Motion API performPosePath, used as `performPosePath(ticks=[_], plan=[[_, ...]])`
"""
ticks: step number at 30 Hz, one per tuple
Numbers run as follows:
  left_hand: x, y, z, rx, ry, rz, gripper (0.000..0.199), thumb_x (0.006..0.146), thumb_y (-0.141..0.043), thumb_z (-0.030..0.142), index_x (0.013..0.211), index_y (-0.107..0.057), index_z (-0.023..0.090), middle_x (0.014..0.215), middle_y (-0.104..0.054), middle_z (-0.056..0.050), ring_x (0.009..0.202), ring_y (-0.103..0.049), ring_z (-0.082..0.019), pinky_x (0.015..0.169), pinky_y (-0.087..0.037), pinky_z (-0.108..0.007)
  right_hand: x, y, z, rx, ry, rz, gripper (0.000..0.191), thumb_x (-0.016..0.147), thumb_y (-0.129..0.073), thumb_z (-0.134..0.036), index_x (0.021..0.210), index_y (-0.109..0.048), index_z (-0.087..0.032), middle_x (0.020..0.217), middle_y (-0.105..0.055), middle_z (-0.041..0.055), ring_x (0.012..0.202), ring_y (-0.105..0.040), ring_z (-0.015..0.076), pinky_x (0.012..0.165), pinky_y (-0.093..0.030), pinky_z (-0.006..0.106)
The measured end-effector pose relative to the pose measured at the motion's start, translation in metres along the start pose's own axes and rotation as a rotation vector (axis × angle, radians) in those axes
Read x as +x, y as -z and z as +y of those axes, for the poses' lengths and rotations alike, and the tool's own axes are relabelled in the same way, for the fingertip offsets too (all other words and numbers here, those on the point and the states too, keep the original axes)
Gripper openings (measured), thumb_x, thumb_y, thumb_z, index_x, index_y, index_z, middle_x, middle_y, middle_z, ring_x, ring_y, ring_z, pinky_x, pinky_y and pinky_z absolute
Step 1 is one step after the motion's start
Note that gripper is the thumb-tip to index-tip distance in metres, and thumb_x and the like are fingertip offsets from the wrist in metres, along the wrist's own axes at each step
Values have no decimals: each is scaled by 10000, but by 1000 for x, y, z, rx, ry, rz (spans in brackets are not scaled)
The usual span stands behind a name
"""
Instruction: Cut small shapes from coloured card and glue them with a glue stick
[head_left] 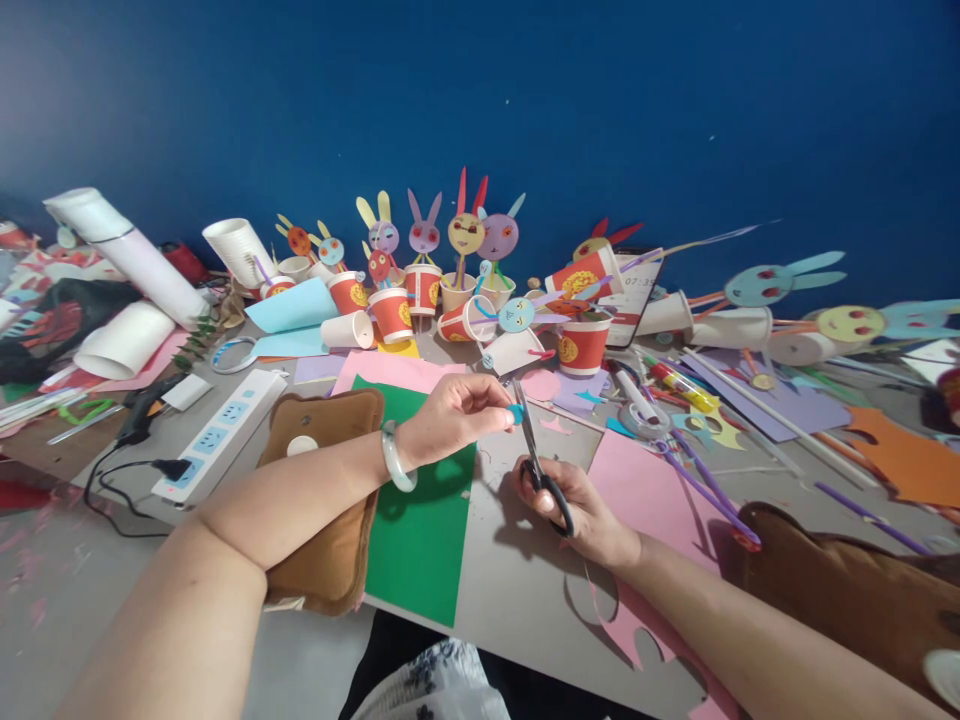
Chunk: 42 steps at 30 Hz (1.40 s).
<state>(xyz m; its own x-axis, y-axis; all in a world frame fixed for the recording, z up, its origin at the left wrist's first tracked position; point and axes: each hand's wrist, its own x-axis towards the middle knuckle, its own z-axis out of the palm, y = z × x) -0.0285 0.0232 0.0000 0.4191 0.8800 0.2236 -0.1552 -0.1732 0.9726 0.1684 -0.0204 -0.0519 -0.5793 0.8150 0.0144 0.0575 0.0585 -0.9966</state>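
Note:
In the head view, my left hand (457,415) pinches a small piece of blue paper (516,413) between thumb and fingers, above the table's middle. My right hand (581,505) is closed round the black handles of a pair of scissors (527,430). The blades point up and away from me, right beside the blue paper; whether they touch it I cannot tell. Under my left wrist lies a green sheet (424,545). Pink paper (637,490) with cut-out edges spreads beneath my right forearm.
Paper cups (390,315) with rabbit-faced paper figures (466,233) stand along the blue wall. A white power strip (221,435) and a brown cushion (322,550) lie at left. At right are orange paper (911,455), a glue stick (682,385), a tape roll (651,420) and another brown cushion (847,590).

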Motion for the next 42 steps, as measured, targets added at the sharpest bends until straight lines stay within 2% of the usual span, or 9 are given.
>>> performPosePath(ticks=[27,34,37,39,42], plan=[[1,1,1,-6,13,59,90,735,-645,201,706,-585,140,696,-617,-7,656,-612,-113,640,-495,-246,0,1,3,48,-24,-6,557,741,-614,-708,675,-515,-164,584,-443,-22,534,-364,92,492,-293,250],[2,1,2,35,-3,74,311,886,-513,362,704,-617,131,667,-612,-34,635,-588,-118,632,-486,-260,0,1,3,31,-25,9,567,741,-598,-721,667,-510,-166,592,-431,-24,532,-352,88,492,-300,248],[1,1,1,91,3,71,290,833,-615,392,710,-612,130,678,-611,-27,654,-576,-110,629,-466,-242,1,1,3,23,-22,16,576,736,-592,-733,675,-513,-166,582,-423,-29,527,-344,88,482,-294,249],[0,1,0,126,-10,79,253,764,-701,362,714,-610,130,680,-603,-15,660,-553,-101,624,-448,-230,1,1,3,22,-21,16,580,737,-584,-738,670,-504,-168,578,-419,-31,525,-338,88,481,-292,250],[0,2,-2,137,-37,89,219,725,-733,315,721,-614,131,696,-599,-11,667,-530,-96,628,-439,-231,1,0,1,14,-19,18,582,745,-574,-740,660,-494,-169,579,-420,-31,528,-335,89,490,-291,254]])
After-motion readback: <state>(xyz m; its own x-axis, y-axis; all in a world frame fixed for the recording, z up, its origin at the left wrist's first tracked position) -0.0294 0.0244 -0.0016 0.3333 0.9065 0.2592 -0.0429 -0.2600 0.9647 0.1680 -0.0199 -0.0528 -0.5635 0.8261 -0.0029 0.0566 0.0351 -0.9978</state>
